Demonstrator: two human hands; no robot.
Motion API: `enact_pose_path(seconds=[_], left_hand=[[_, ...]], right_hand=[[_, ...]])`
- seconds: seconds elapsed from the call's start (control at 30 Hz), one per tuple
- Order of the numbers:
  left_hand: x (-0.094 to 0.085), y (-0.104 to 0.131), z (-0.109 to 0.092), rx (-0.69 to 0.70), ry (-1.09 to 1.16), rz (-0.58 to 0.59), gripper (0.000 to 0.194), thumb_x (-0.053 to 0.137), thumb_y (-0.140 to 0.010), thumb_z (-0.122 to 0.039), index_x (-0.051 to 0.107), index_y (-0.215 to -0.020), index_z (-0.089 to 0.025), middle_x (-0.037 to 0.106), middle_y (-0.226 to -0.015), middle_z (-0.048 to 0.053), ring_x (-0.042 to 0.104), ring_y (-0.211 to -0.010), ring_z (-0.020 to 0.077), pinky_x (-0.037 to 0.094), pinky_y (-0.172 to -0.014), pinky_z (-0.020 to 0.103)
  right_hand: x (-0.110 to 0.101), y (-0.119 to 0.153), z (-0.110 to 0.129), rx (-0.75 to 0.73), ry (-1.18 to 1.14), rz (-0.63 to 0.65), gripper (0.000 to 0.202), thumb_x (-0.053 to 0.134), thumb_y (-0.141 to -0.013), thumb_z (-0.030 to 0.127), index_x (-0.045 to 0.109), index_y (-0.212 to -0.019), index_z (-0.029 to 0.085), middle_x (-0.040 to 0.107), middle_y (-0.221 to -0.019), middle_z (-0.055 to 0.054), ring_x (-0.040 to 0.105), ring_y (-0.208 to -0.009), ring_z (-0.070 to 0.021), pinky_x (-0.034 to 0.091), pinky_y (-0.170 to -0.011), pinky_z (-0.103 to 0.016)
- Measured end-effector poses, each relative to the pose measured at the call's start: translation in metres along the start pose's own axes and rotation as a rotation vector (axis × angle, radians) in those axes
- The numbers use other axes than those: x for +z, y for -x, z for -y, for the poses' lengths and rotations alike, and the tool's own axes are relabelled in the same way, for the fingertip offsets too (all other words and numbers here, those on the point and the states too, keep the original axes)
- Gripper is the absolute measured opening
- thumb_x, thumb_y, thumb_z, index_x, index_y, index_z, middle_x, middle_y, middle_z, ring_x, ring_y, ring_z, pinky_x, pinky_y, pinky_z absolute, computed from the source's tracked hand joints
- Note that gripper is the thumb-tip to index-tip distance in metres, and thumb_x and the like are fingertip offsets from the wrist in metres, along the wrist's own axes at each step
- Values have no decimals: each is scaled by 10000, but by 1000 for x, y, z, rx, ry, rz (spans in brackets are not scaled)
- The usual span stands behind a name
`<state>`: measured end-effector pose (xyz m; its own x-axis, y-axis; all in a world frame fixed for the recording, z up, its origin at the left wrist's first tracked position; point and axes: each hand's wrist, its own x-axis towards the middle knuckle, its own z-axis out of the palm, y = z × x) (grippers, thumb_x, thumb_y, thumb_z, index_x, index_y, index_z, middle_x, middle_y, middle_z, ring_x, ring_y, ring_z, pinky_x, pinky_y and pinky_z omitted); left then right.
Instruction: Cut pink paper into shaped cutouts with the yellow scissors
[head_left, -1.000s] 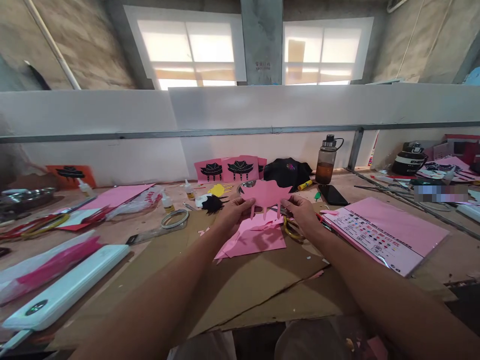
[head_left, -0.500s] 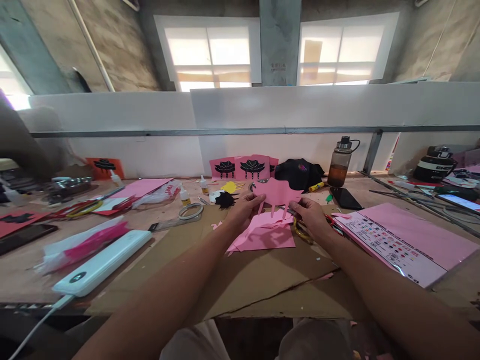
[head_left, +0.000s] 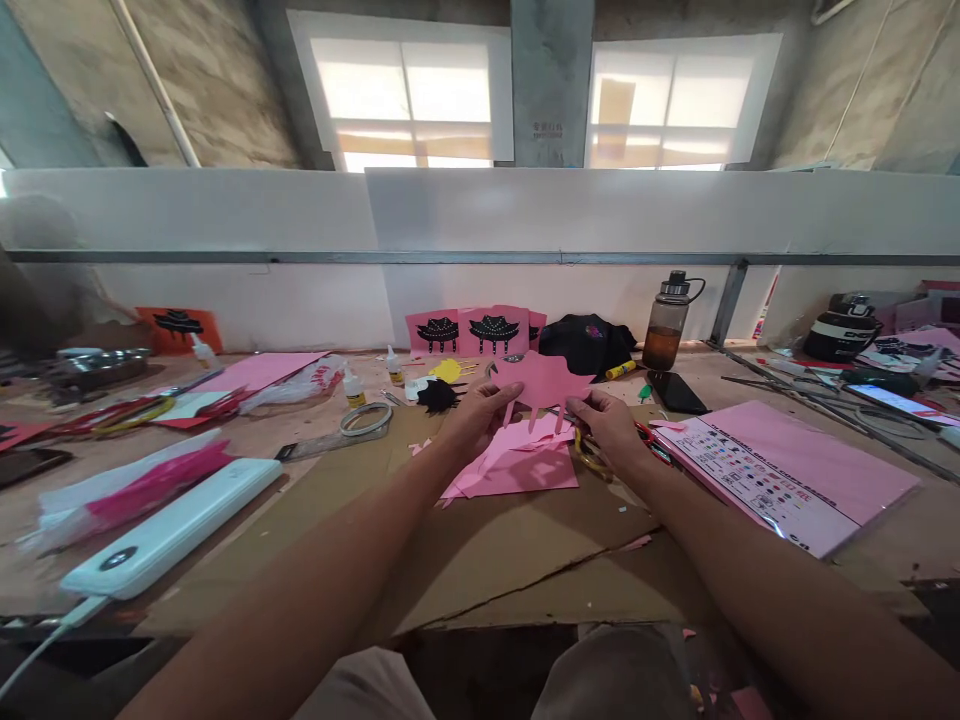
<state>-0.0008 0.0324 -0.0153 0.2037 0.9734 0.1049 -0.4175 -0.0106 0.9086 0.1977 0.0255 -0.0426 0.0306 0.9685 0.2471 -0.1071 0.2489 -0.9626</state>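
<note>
Held up between both hands is a pink paper cutout [head_left: 546, 378] with a curved, roof-like outline and narrow strips hanging from its lower edge. My left hand [head_left: 491, 405] pinches its left end, and my right hand [head_left: 602, 415] pinches the right end. Beneath it, pink paper sheets and scraps [head_left: 521, 475] lie on a brown cardboard sheet [head_left: 480, 565]. Scissors with yellow handles [head_left: 591, 455] rest beside my right hand, partly hidden by it. Farther back stand pink cards with black studded roof shapes [head_left: 493, 330]; a black paper cutout [head_left: 438, 394] and a yellow one [head_left: 448, 370] lie in front.
At left are a white power bank [head_left: 176, 525] with a cable and a plastic bag [head_left: 135, 485]. Small glue bottles [head_left: 354, 388] stand behind. To the right are a drink bottle [head_left: 664, 325], a phone [head_left: 677, 392], a black cap [head_left: 586, 343] and a pink printed sheet [head_left: 780, 475].
The view has turned slightly to the right, so things appear shifted left. Both hands keep their hold on the pink cutout, which stays raised above the sheets.
</note>
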Motion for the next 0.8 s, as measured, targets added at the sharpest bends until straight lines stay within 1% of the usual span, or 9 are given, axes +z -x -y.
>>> enact_pose_path(seconds=[0.07,0.2,0.33,0.5,0.57,0.67,0.8], left_hand=[[1,1,1,-10,-10,18,376,917,-565,-309,579,-617,-154,614,-566,0,603,-550,116,496,-591,250],[2,2,4,-10,-47,56,334,898,-597,-322,645,-701,-131,658,-629,32,607,-573,127,471,-569,251],[4,3,6,8,-45,59,341,896,-589,-324,667,-745,-127,700,-704,54,622,-604,135,475,-584,263],[4,3,5,19,-55,41,326,901,-579,-304,658,-722,-142,676,-640,30,598,-569,126,472,-566,257],[4,4,3,6,-60,39,299,891,-601,-297,656,-710,-148,671,-630,29,596,-562,127,484,-578,262],[5,6,2,-40,-66,62,265,872,-635,-291,668,-728,-149,692,-667,44,615,-577,138,504,-602,271],[7,7,2,-90,-57,99,249,863,-647,-279,702,-771,-135,713,-701,51,616,-564,136,515,-595,267]], right_hand=[[0,-1,-2,0,8,6,478,814,-582,586,597,-709,180,508,-604,35,378,-538,-96,263,-492,-246],[-2,-5,-8,-9,-6,56,452,803,-613,565,637,-777,179,543,-639,28,414,-560,-104,314,-520,-248],[-2,-8,-12,-32,-1,68,428,762,-679,576,617,-757,182,568,-662,7,450,-583,-114,335,-536,-249],[-2,-5,-9,-57,2,60,441,751,-687,593,583,-712,186,550,-659,7,432,-579,-111,319,-532,-244],[-1,-3,-6,-76,45,59,439,743,-693,594,574,-704,189,539,-652,11,421,-577,-113,308,-526,-245],[0,1,-1,-105,138,48,433,713,-715,597,558,-675,195,530,-622,14,410,-562,-117,299,-516,-253],[2,5,3,-159,226,42,379,687,-744,551,583,-676,193,566,-628,6,460,-584,-130,339,-555,-263]])
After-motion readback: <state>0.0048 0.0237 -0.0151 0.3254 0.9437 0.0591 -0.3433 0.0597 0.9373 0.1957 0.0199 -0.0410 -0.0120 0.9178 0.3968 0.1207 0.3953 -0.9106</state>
